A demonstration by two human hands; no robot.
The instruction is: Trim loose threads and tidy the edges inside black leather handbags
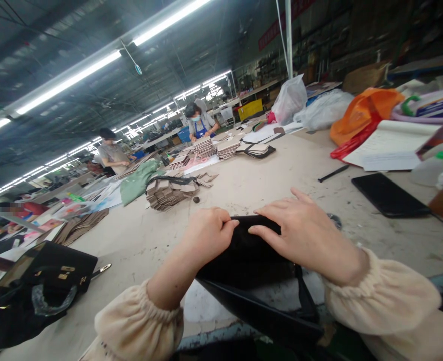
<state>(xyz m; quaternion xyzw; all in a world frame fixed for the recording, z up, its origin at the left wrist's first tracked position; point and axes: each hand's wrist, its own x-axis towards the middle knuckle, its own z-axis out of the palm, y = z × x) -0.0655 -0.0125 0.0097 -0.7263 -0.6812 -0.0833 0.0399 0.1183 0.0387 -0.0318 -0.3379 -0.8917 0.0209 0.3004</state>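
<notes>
A black bag piece stands at the table's near edge, its opening facing me. My left hand pinches the far rim of the black piece between thumb and bent fingers. On the same rim, to the right, my right hand has its thumb inside and its fingers over the outside, gripping the edge. White material shows beneath and beside the piece. The lower part of the piece drops into shadow near my lap.
Finished-looking black handbags lie at the left. Ahead is a stack of brown pieces. A phone, a notebook and plastic bags are at the right. People work at tables farther back.
</notes>
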